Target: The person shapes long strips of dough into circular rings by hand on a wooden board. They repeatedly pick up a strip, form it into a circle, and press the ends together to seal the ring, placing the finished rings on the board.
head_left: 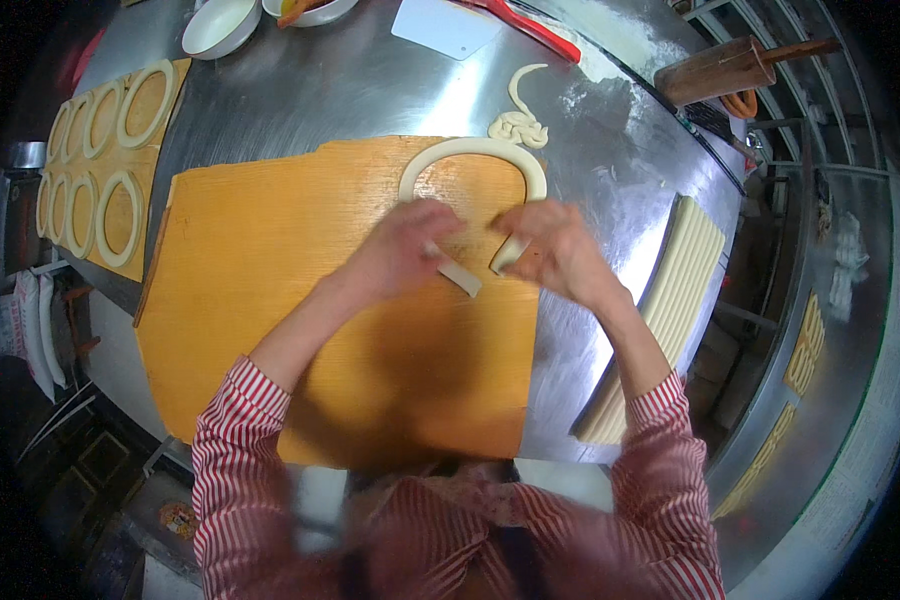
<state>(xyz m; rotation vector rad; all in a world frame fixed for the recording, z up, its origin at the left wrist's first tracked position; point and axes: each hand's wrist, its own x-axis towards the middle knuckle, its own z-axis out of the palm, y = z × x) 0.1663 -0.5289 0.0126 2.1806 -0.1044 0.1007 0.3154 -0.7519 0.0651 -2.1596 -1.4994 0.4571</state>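
Both hands sit mid-frame over the orange board on the steel surface: left hand and right hand, fingers each pinched on one end of the dough rope. It arches toward the frame's top, open ends pointing down toward the person, nearly meeting.

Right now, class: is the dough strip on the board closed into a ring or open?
Open: the dough strip arches, its two ends apart.

Left hand, right hand pinch ends of arched dough rope on orange board.
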